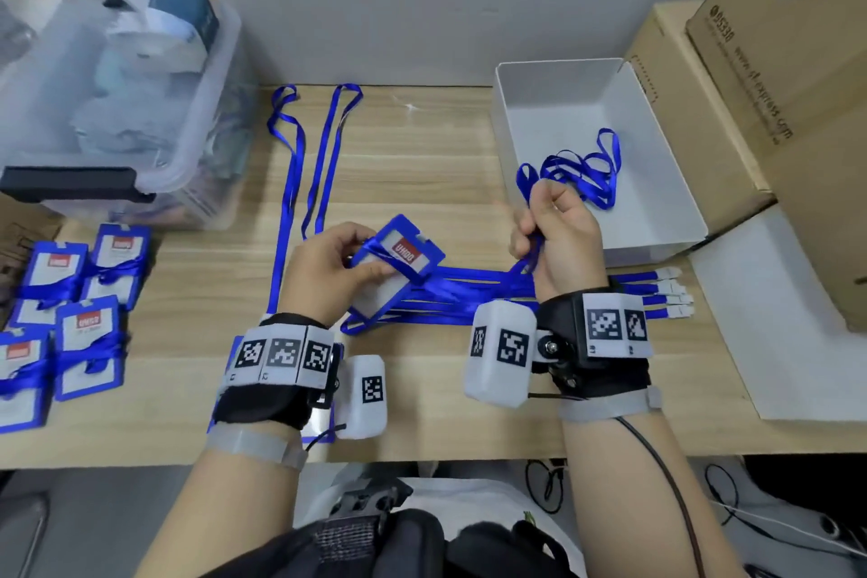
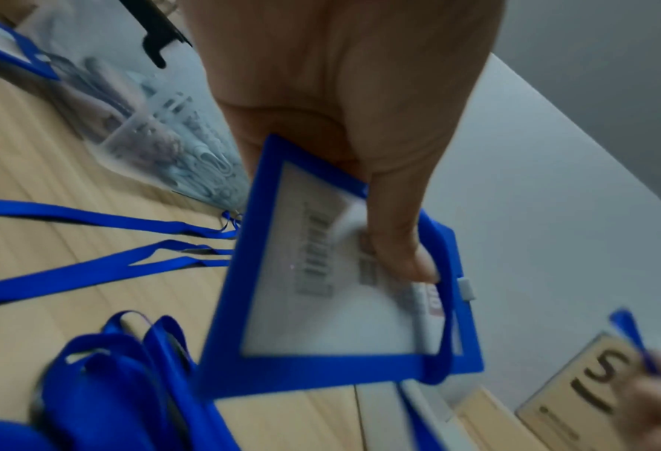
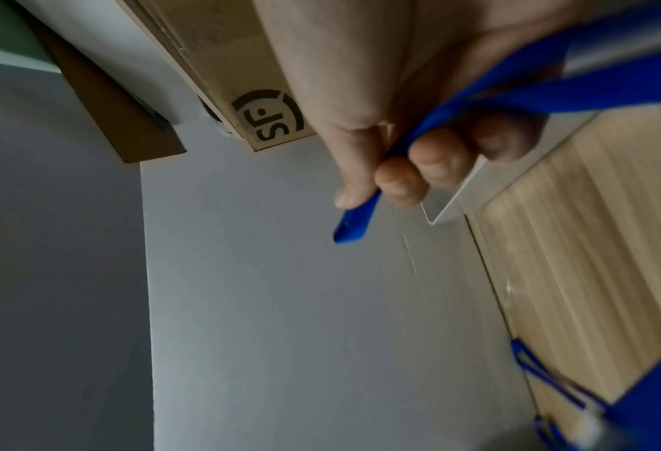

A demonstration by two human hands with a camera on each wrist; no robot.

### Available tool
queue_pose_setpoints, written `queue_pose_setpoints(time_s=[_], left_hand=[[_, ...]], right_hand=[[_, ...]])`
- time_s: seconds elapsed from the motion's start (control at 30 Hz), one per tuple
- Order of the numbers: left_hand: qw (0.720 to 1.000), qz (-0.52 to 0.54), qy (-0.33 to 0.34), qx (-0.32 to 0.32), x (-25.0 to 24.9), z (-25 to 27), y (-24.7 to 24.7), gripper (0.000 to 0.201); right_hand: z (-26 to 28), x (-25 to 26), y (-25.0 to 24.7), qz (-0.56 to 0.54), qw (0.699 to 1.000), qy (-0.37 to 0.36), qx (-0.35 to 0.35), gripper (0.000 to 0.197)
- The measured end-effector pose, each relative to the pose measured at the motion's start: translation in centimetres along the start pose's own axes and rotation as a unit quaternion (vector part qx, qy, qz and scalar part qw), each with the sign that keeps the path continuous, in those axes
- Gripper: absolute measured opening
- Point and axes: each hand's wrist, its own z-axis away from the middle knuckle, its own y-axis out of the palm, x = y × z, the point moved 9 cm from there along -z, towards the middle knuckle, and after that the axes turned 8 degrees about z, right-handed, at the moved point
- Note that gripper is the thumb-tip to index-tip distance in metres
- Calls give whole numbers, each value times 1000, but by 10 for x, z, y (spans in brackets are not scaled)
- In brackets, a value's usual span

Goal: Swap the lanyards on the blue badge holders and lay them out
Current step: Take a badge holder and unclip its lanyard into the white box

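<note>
My left hand (image 1: 328,268) holds a blue badge holder (image 1: 399,268) tilted above the table, thumb on its clear face (image 2: 344,274). A blue lanyard (image 1: 532,249) runs from the holder to my right hand (image 1: 558,239), which grips it in a fist; the strap's end (image 3: 354,225) sticks out past the thumb. Several blue lanyards (image 1: 469,296) with white end clips (image 1: 675,291) lie across the table under both hands. Two more lanyards (image 1: 319,155) lie stretched toward the back edge. Several holders wrapped in lanyards (image 1: 79,310) lie at the left.
A white open box (image 1: 563,108) at the right holds a loose blue lanyard (image 1: 586,169). Cardboard boxes (image 1: 774,61) stand at far right, a white sheet (image 1: 788,324) lies beside them. A clear lidded storage bin (image 1: 117,99) stands at back left.
</note>
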Motion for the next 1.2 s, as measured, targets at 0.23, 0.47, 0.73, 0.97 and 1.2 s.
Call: queue_pose_setpoints(time_s=[0.23,0.47,0.73,0.97,1.2], left_hand=[[991,78,26,106,-38,6,5,58],[975,86,25,204,-52,14,24,49],[963,6,55,265,-62,28,36,60],[974,26,32,224,-53,24,14,65],[978,8,51,202,-54,21,6,67]], right_hand=[[14,-13,16,284,954,60,81,29],[28,12,56,257,956,-55,133,8],[47,-7,98,357,887,-68,286,25],[42,-3,66,331,916,-2,225,16],[35,3,47,317,926,-14,204,16]])
